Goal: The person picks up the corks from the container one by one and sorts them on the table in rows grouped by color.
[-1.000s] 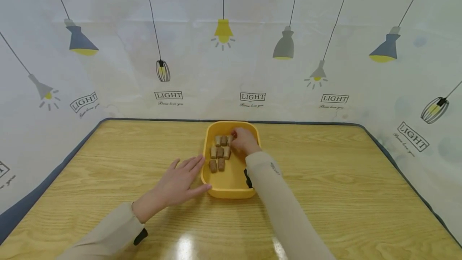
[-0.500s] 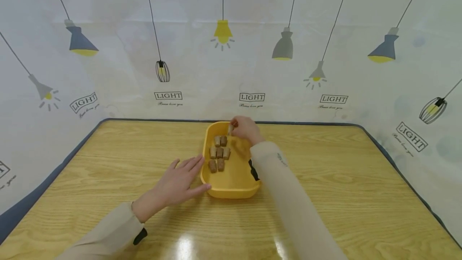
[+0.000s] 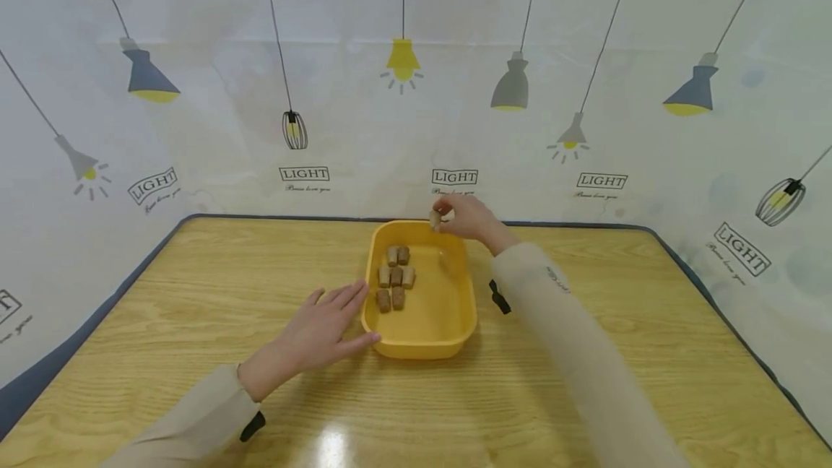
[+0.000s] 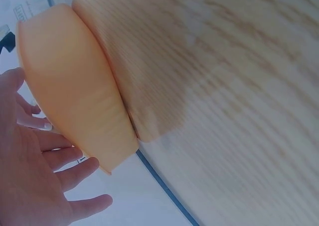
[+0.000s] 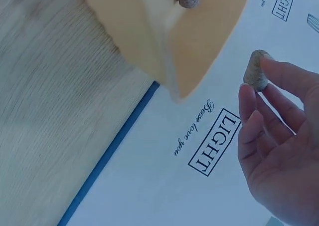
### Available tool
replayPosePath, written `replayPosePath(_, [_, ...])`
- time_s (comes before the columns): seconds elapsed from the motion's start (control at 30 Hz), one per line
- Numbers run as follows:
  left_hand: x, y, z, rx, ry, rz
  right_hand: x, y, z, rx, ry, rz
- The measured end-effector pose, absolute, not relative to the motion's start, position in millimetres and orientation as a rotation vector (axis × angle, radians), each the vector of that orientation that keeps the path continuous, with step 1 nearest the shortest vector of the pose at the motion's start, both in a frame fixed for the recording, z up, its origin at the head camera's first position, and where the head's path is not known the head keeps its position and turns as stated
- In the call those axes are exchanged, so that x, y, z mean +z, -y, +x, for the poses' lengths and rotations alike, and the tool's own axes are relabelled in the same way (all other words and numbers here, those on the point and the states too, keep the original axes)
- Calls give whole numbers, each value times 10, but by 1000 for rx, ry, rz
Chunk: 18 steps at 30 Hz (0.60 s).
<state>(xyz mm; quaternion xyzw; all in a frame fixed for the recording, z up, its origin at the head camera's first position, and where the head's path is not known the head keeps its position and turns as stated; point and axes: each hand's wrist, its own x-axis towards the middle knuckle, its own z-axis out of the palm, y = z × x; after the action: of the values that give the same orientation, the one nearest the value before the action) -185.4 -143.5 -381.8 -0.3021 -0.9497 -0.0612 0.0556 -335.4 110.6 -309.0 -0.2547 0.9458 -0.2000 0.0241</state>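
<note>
A yellow plastic bin (image 3: 429, 349) stands on the wooden table, with several brown and tan corks (image 3: 396, 276) grouped along its left side. My right hand (image 3: 469, 218) is raised over the bin's far right rim. Between thumb and fingers it pinches one pale cork (image 5: 256, 71), clear of the bin. My left hand (image 3: 320, 329) rests against the bin's left rim, fingers spread and fairly straight. In the left wrist view those fingers (image 4: 75, 173) lie along the bin's outer wall (image 4: 75, 76).
The wooden table (image 3: 195, 295) reaches back to a wall sheet (image 3: 364, 107) printed with hanging lamps and LIGHT labels. A dark blue edge runs along the table's back and sides. Bare bin floor (image 3: 429, 309) shows right of the corks.
My right hand has lifted a cork out of the back row and carried it up and to the right, past the far rim. The left hand has stayed in place.
</note>
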Motion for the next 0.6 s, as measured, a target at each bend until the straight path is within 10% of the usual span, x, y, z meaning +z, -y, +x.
replayPosePath(0.6, [-3821,1443,-1850,-201,2873,-918,-3238,-1637,-3208,-716,-2909,-1014])
